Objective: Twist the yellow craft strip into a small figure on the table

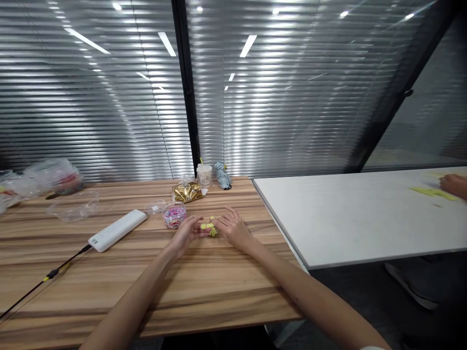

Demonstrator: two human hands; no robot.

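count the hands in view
3: the person's left hand and right hand meet at small yellow pieces on the wooden table; another person's hand rests on the white table.

Small yellow pieces btwn both hands too tiny to identify; co-worker's hand cut off at right edge.

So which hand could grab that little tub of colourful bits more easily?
Probably the left hand. The small tub sits just beyond and to the left of it, very close. The right hand lies on the far side of the yellow pieces, so it would have to cross over them.
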